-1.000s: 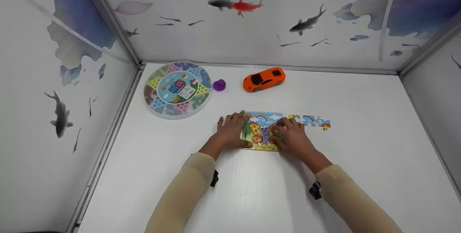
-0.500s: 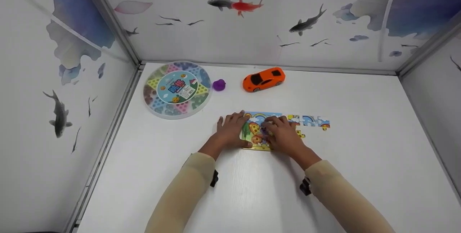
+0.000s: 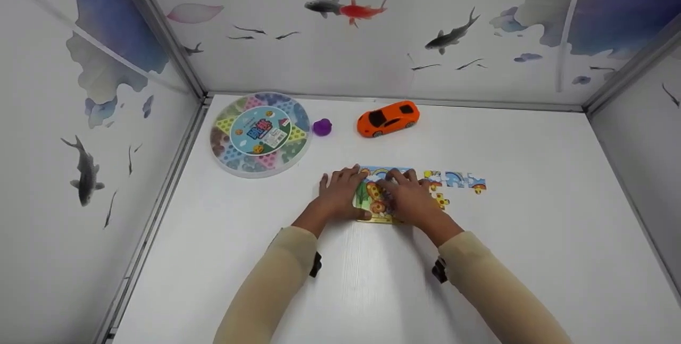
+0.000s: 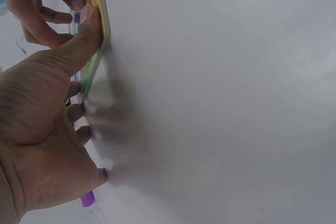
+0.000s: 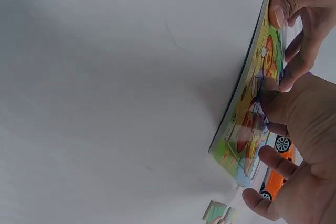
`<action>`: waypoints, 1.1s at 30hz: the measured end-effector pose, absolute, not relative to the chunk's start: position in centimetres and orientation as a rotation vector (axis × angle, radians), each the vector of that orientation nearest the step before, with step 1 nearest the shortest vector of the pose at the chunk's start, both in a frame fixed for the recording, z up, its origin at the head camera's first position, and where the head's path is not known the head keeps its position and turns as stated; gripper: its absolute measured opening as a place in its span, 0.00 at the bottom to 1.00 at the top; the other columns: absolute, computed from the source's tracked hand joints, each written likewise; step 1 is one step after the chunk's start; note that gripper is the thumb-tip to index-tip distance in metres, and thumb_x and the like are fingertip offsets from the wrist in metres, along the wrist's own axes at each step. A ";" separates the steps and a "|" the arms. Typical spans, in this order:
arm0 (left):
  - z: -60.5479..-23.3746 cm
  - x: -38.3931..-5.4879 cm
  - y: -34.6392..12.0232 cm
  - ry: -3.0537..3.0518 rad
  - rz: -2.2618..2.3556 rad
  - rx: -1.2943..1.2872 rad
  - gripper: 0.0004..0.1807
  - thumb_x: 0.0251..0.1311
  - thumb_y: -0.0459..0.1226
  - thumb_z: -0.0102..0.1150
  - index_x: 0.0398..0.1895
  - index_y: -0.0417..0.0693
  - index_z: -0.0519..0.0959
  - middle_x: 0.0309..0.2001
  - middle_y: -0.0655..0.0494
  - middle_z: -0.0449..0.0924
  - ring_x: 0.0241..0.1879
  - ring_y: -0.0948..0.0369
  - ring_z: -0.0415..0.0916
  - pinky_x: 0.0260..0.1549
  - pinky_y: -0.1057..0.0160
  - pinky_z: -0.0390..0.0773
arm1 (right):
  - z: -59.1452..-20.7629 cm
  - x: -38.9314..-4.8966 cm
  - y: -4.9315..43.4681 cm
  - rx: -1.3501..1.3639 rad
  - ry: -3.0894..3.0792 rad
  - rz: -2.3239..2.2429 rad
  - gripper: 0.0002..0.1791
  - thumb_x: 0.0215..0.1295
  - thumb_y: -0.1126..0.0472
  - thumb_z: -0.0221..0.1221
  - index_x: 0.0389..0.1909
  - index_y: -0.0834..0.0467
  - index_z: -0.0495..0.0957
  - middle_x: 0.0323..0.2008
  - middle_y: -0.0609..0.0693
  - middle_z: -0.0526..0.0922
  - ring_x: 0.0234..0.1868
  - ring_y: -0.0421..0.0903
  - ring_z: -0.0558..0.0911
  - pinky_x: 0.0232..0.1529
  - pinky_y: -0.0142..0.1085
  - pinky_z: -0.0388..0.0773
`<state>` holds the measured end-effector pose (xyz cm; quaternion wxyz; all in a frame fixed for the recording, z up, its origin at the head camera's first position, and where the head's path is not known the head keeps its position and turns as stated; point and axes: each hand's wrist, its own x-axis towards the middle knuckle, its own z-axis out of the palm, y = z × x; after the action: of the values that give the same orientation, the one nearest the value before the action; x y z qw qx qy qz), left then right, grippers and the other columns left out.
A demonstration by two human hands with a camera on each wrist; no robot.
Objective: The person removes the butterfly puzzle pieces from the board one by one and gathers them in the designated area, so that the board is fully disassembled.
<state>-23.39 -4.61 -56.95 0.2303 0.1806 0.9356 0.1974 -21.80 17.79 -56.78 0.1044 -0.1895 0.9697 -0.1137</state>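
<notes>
A cartoon jigsaw puzzle (image 3: pixel 374 193) with a butterfly picture lies flat on the white table. My left hand (image 3: pixel 338 193) rests at its left side; the thumb presses the near left corner and the fingers spread along the left edge, mostly straight. Over the middle and right of the puzzle is my right hand (image 3: pixel 416 203), fingers bent down, thumb and fingertips touching the picture. Whether a piece is pinched there is hidden. In the right wrist view the right thumb (image 5: pixel 272 98) lies on the puzzle surface. Loose puzzle pieces (image 3: pixel 455 179) lie right of the puzzle.
Farther back are a round Chinese checkers box (image 3: pixel 260 134), a small purple toy (image 3: pixel 322 127) and an orange toy car (image 3: pixel 388 119). Another loose yellow piece (image 3: pixel 442 201) lies close to the right hand. Printed walls enclose the table (image 3: pixel 532 227) at the back and sides.
My right hand has moved left across the puzzle, from its right part toward its middle, uncovering loose pieces at the right. The left hand has stayed in place.
</notes>
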 end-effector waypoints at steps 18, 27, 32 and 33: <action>-56.5 -23.3 -4.5 2.577 0.537 0.479 0.57 0.67 0.58 0.76 0.92 0.61 0.53 0.93 0.55 0.43 0.90 0.45 0.44 0.87 0.30 0.40 | -56.5 -22.3 16.8 -0.546 2.863 -0.314 0.27 0.76 0.59 0.69 0.73 0.47 0.77 0.70 0.54 0.73 0.67 0.62 0.71 0.66 0.78 0.72; -57.8 -23.8 -4.5 2.594 0.542 0.483 0.58 0.63 0.60 0.79 0.90 0.64 0.55 0.92 0.56 0.45 0.89 0.44 0.47 0.85 0.27 0.44 | -56.7 -22.4 16.7 -0.586 2.842 -0.334 0.21 0.77 0.61 0.67 0.67 0.52 0.77 0.67 0.57 0.72 0.62 0.64 0.74 0.58 0.68 0.83; -58.0 -24.0 -4.5 2.590 0.547 0.471 0.58 0.63 0.60 0.78 0.91 0.65 0.54 0.93 0.56 0.44 0.89 0.45 0.45 0.86 0.27 0.42 | -56.5 -22.5 16.4 -0.564 2.831 -0.324 0.23 0.77 0.62 0.66 0.69 0.52 0.75 0.69 0.57 0.71 0.62 0.64 0.74 0.61 0.66 0.83; -57.8 -23.9 -4.5 2.587 0.549 0.465 0.58 0.64 0.60 0.78 0.91 0.64 0.54 0.93 0.56 0.43 0.89 0.45 0.45 0.86 0.27 0.41 | -56.5 -22.5 16.4 -0.562 2.833 -0.318 0.24 0.77 0.63 0.66 0.70 0.52 0.75 0.69 0.58 0.71 0.62 0.64 0.74 0.62 0.66 0.83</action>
<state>-23.92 -4.46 -57.78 0.2262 0.1688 0.9384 0.1992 -22.52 16.36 -56.48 0.1176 -0.1922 0.9682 -0.1088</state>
